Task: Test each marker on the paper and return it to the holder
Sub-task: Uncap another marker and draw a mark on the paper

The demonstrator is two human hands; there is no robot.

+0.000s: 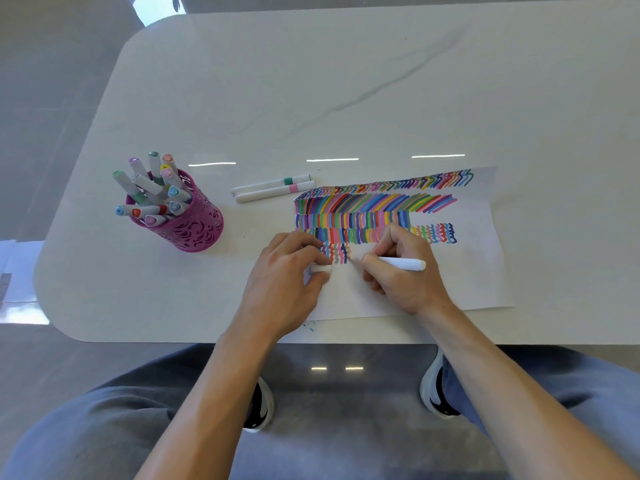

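Step in hand: testing. My right hand [401, 268] grips the white marker [403, 263] in a writing hold, fingers and thumb curled round the barrel. Its tip touches the paper [481, 271] near the left edge, at the right end of the lowest, short row of squiggles. The colour being laid down is too faint to tell. My left hand [287, 275] rests on the paper's left edge and pins it, pinching a short white piece [320, 268] that I judge to be this marker's cap. The paper carries several full rows of strokes, and bare sheet lies below and to the right of the tip. The pink holder [197, 230] stands well to the left of the paper with many capped markers in it. Two capped markers [273, 188] lie side by side just beyond the paper's far left corner. Whether these have been tested I cannot tell. Next move, as I judge it: finish the squiggle, lift the tip, seat the cap squarely, then carry the marker left into the holder.
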